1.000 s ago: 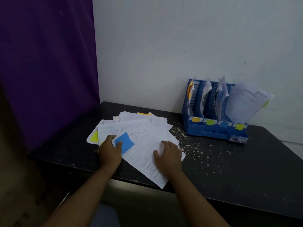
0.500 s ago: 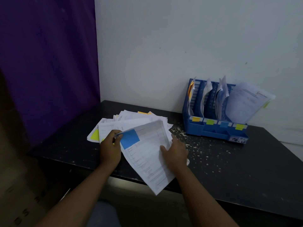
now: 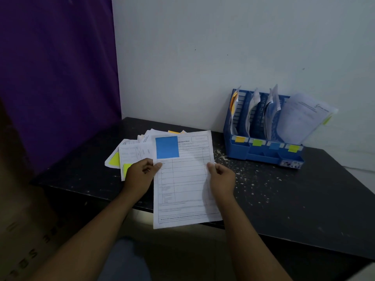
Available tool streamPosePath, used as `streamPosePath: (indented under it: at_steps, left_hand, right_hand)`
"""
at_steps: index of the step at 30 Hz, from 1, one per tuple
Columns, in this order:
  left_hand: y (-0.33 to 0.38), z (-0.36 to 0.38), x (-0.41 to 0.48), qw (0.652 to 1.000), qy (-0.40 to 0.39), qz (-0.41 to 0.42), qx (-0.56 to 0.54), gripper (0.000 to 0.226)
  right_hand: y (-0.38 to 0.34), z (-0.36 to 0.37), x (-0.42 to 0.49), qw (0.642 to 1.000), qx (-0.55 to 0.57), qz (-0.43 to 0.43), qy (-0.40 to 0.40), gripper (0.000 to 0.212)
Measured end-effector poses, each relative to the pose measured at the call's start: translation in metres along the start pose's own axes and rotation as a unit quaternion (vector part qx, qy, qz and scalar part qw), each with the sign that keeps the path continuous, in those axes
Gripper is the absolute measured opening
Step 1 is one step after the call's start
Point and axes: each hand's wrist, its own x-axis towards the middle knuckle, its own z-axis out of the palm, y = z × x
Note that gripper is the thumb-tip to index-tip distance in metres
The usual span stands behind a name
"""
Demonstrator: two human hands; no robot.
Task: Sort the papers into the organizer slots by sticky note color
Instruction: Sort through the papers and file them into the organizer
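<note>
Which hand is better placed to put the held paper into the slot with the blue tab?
Probably the right hand: it pinches the paper at the edge nearer the organizer, whose blue tab lies to its right. The left hand holds the far edge.

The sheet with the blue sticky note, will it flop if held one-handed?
Probably floppy: the sheet looks like one thin page, held flat by the left hand and right hand pinching opposite edges. Likely very light. Papers in the organizer curl, so it may bend too.

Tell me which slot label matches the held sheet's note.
The third label from the left, blue like the note on the sheet; the others are orange, green, yellow.
</note>
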Motion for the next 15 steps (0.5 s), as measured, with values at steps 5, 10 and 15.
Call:
streamPosePath:
  at_steps: [5, 10, 15]
  left_hand:
    - [0.004, -0.002, -0.004, 1.000, -0.004, 0.001, -0.003, 0.024]
    - [0.026, 0.002, -0.010, 0.997, 0.032, -0.013, -0.063, 0.018]
    - [0.070, 0.000, 0.004, 0.995, 0.062, 0.031, -0.068, 0.015]
  right_hand:
    - [-0.002, -0.004, -0.006, 1.000, 0.001, -0.003, 0.000, 0.025]
    - [-0.012, -0.009, 0.000, 1.000, 0.005, -0.026, -0.003, 0.030]
    - [-0.048, -0.028, 0.008, 0.997, 0.035, -0.072, 0.014, 0.028]
